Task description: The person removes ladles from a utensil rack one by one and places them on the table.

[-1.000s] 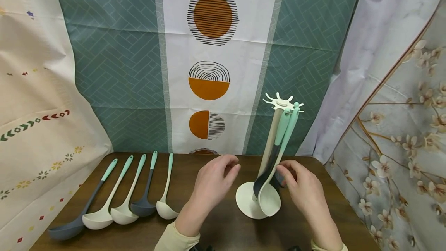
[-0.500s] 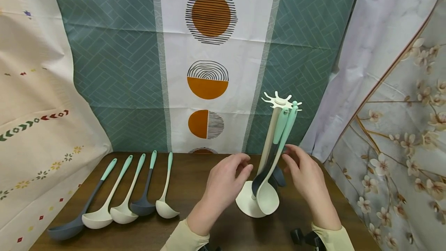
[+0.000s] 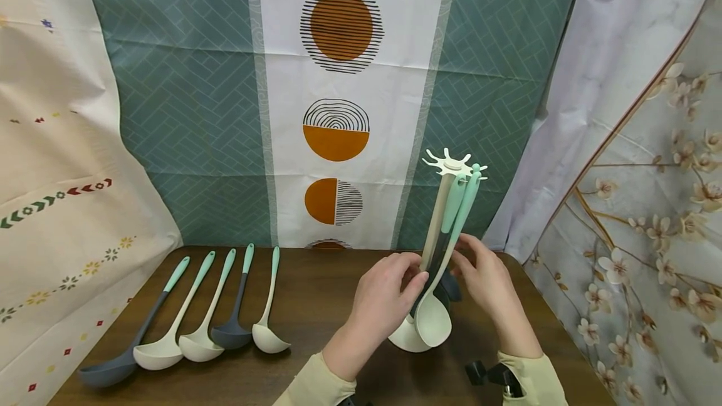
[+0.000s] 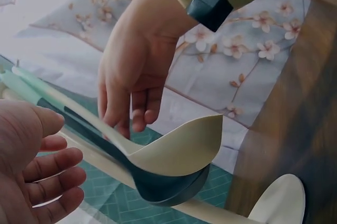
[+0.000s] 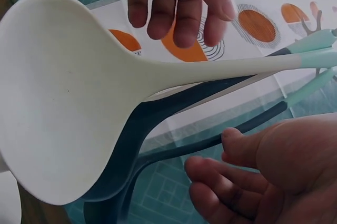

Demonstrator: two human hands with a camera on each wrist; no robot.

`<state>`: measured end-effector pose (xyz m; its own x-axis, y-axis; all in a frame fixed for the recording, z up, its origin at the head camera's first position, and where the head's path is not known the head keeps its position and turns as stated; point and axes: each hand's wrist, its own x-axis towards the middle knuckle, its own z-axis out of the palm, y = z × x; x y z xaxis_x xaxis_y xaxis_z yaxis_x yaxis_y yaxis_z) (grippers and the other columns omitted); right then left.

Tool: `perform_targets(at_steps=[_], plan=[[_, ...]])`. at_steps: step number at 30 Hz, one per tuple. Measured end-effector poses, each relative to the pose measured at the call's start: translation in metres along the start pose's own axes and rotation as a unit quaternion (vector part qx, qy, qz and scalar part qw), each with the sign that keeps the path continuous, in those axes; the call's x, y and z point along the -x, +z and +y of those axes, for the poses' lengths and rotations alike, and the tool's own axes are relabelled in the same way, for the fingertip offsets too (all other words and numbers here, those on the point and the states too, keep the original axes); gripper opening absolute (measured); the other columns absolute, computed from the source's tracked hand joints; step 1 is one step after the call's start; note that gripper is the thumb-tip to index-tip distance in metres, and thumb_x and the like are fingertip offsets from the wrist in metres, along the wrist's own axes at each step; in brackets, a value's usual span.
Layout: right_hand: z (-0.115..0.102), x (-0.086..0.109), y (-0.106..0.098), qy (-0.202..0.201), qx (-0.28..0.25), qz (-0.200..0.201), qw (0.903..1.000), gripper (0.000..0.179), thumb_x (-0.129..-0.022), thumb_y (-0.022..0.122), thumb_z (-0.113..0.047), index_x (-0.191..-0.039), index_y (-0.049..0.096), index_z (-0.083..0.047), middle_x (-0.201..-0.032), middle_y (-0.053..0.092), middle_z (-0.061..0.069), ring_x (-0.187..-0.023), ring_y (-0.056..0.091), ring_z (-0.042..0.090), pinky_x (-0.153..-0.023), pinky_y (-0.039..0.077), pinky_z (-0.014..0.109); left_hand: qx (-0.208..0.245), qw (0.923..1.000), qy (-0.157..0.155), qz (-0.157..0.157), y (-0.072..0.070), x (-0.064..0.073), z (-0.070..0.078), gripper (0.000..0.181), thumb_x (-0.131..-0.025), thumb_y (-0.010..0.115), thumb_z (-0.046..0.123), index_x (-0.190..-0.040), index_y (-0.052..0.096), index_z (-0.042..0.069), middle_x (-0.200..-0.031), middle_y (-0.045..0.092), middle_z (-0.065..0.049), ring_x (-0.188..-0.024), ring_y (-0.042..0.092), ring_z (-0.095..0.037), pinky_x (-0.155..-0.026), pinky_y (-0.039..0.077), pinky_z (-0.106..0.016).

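Currently; left hand (image 3: 386, 288) and right hand (image 3: 486, 277) slack, half-wide; stand (image 3: 435, 224) with hung ladles (image 3: 433, 323) between; five ladles (image 3: 201, 344) left of both

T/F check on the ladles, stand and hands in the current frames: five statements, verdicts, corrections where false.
1. Five ladles lie in a row on the table. True.
2. The rightmost ladle in that row has a dark grey bowl. False: that rightmost ladle is white.
3. On the stand, a white ladle hangs in front of a dark ladle. True.
4. The left hand grips the white ladle. False: the right wrist view shows the left hand's fingers apart from it.
5. The stand's base is round. True.
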<state>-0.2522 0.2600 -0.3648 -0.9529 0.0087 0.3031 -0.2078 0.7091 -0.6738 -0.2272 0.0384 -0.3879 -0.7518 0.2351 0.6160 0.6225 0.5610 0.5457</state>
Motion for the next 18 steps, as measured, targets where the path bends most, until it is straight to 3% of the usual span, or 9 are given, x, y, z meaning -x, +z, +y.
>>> perform_targets(at_steps=[8,13,18], plan=[[-0.0013,-0.0009,0.0051,-0.005,-0.021,-0.008,0.9997,0.029,-0.114,0.065,-0.025,-0.141,0.069,-0.014,-0.11,0.077,0.005,-0.092,0.076,0.019,-0.084,0.057,0.042,0.007,0.9998,0.014,0.008,0.0044,0.0014,0.002,0.019,-0.103,0.082,0.022,-0.12,0.077,0.016,-0.1,0.072,0.008,-0.086,0.064,-0.014,-0.073,0.052,-0.024],[-0.0016,0.0012,0.0067,-0.008,-0.018,0.0,0.9998,0.022,-0.114,0.066,-0.024,-0.131,0.072,-0.012,-0.092,0.074,0.002,-0.087,0.071,0.019,-0.079,0.052,0.041,0.008,0.9998,0.017,0.007,0.0058,0.0029,0.0021,0.018,-0.103,0.082,0.022,-0.119,0.077,0.016,-0.101,0.072,0.008,-0.088,0.066,-0.015,-0.074,0.053,-0.024],[0.0001,0.0045,0.0074,-0.018,-0.014,0.007,0.9997,0.02,-0.114,0.066,-0.024,-0.13,0.072,-0.013,-0.09,0.074,-0.001,-0.086,0.072,0.017,-0.082,0.053,0.042,0.015,0.9998,0.013,0.007,0.0061,0.0049,0.0022,0.017,-0.103,0.082,0.022,-0.119,0.077,0.017,-0.103,0.074,0.007,-0.091,0.069,-0.016,-0.078,0.055,-0.025]])
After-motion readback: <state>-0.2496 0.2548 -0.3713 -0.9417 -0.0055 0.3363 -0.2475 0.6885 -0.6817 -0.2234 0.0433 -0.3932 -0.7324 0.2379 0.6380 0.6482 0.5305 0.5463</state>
